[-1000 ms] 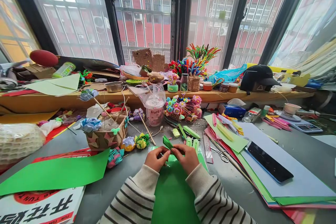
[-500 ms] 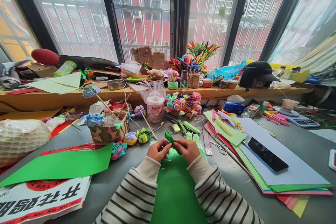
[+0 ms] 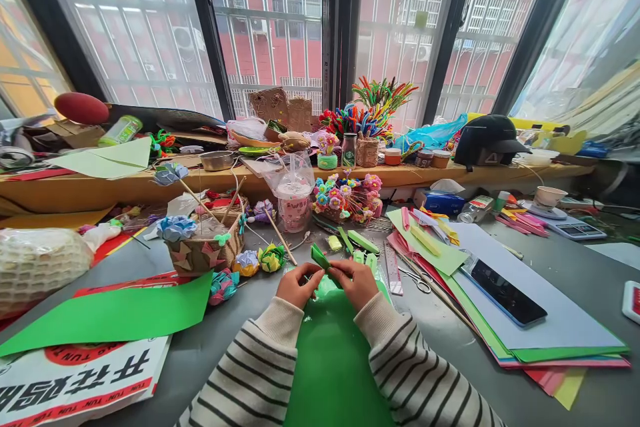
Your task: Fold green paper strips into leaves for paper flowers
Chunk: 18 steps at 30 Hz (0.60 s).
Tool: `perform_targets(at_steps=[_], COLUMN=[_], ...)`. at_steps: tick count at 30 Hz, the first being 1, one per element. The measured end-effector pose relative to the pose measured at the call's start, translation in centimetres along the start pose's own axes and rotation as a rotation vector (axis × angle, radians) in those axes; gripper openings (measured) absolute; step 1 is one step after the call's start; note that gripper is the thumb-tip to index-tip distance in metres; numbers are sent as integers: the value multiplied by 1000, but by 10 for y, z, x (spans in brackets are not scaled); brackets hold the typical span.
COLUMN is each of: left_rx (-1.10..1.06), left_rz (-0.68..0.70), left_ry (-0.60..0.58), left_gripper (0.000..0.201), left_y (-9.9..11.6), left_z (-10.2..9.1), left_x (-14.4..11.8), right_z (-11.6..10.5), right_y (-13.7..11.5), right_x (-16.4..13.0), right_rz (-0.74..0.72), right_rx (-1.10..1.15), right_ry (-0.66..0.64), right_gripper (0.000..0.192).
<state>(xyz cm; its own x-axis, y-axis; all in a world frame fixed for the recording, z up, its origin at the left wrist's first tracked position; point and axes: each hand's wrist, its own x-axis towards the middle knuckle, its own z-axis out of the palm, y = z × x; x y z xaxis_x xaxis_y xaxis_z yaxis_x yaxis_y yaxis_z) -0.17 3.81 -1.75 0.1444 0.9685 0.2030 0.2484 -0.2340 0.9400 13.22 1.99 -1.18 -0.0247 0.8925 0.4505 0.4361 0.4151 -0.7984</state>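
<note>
A small piece of folded green paper (image 3: 320, 256) is pinched between the fingertips of both my hands. My left hand (image 3: 299, 284) grips it from the left, its fingers curled in. On the other side, my right hand (image 3: 354, 280) holds it with thumb and forefinger. Below them lies a large green sheet (image 3: 337, 360) that reaches to the bottom of the view. Just beyond my right hand are several folded green paper pieces (image 3: 363, 241). A ruler (image 3: 393, 269) and scissors (image 3: 419, 279) rest to the right of my hands.
A basket (image 3: 203, 253) with paper flowers stands at the left, near a plastic cup (image 3: 294, 203). Stacked coloured paper (image 3: 565, 323) carries a phone (image 3: 503, 291) at the right. A loose green sheet (image 3: 115, 313) covers part of a printed bag (image 3: 95, 380).
Both hands keep hold of the folded green paper, with only slight finger movement. The whole view has shifted a little.
</note>
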Motion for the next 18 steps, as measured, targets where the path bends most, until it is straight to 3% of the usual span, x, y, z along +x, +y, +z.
perform_targets(at_steps=[9,12,15,18], left_rx=[-203,-271,-237,-12], left_rz=[-55,-58,-8,106], left_ry=[11,-9,-6,74], left_gripper=[47,42,34,32], left_y=[7,8,8,10], left_z=[-1,-1,0,-4], left_x=[1,2,1,0], right_z=[-1,-5,-12,-19], right_y=[0,-2,-6,-9], right_x=[-1,0,2,3], right_rz=[2,-13,-122,-296], right_rx=[-9,-18,-113,-305], right_ry=[-21,-63,-91,-49], right_gripper=[19,18,18,18])
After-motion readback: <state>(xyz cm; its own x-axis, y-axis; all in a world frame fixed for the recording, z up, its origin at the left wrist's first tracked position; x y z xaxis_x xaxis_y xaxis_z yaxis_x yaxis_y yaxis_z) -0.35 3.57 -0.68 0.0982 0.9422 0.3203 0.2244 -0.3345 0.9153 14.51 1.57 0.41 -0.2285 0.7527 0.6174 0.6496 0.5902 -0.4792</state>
